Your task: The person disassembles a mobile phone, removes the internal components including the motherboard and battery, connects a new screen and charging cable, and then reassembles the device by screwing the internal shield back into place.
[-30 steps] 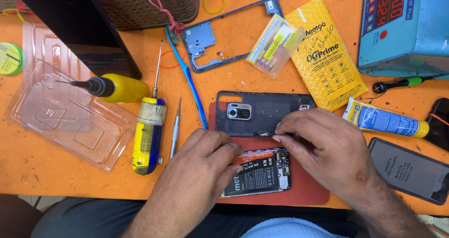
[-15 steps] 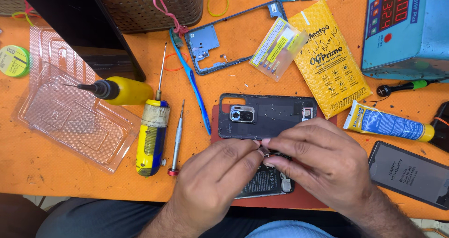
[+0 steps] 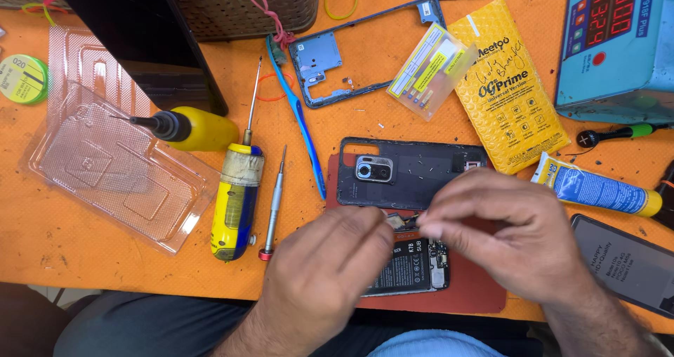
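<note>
We're seeing the opened phone (image 3: 414,262) lying on the mat (image 3: 477,294), back cover (image 3: 407,171) behind it, screwdrivers (image 3: 235,195) lying left, glue tube (image 3: 597,188) right, frame (image 3: 351,55) farther behind.

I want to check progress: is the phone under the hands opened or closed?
Opened: the phone shows its battery, and the back cover lies apart.

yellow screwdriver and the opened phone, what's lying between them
In the head view, a thin metal screwdriver with a red end lies between the yellow screwdriver and the opened phone.
</note>
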